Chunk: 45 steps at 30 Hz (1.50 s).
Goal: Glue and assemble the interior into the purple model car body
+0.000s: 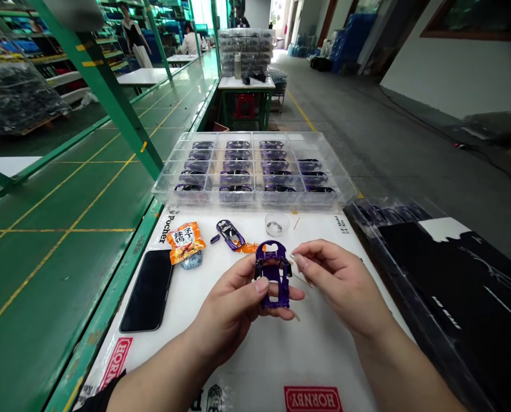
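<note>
My left hand (225,309) is closed around a purple model car body (273,274), thumb pressing on the shell and holding it up over the middle of a white printed mat (255,366). My right hand (339,283) is pinching a thin pale sliver (301,276), its fingertips just beside the car body's right edge. I cannot tell what the sliver is made of.

On the mat, a second purple car body (230,234) is lying just above my hands, with a small purple part (214,239) beside it. A snack packet (185,242) is lying to the left, near a black smartphone (147,290). A small clear cup (276,224) is sitting upper centre.

Beyond the mat, a clear compartment tray (250,169) is holding rows of purple car bodies. A black-lined clear tray (448,286) is lying along the right. Two co-workers (161,40) are showing at upper left, well apart from me.
</note>
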Motion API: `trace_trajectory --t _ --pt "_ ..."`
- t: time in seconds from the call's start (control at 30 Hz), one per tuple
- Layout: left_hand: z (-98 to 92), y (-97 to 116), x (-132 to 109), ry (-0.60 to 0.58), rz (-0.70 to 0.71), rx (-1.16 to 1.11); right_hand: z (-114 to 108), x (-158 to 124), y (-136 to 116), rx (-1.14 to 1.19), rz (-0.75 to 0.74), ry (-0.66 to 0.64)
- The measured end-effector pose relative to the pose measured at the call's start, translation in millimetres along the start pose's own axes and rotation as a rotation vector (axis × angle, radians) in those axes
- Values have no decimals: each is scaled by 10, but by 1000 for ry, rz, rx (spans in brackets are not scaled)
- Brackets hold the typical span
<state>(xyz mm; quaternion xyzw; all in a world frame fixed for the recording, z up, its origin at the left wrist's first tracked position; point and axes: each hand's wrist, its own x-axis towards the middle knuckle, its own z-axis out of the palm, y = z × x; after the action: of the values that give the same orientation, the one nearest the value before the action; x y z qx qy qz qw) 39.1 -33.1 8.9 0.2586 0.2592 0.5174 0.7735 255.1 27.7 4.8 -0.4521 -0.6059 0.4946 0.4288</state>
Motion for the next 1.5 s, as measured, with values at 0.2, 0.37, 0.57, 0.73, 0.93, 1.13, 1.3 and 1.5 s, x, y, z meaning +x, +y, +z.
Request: trace_trajectory --t 0.2,0.37,0.57,0.73,0.93,1.13,1.3,1.5 --pt "19 6 23 66 -16 -48 -116 88 78 114 60 162" --pt "16 25 66 102 -69 -136 -336 289 95 362 45 449" --pt "6 33 69 81 -70 -144 -448 353 31 606 181 469" --pt "18 30 41 82 -21 -81 -460 485 -181 536 214 346" --pt "-11 11 77 253 -52 -23 -628 935 95 249 5 557" --pt "-110 -32 157 432 -200 103 -591 1050 680 -101 -38 440" --pt "-98 -23 177 479 -247 73 -494 1087 781 -240 -18 254" --pt "-120 -22 193 495 -313 39 -404 1095 770 -337 -20 227"
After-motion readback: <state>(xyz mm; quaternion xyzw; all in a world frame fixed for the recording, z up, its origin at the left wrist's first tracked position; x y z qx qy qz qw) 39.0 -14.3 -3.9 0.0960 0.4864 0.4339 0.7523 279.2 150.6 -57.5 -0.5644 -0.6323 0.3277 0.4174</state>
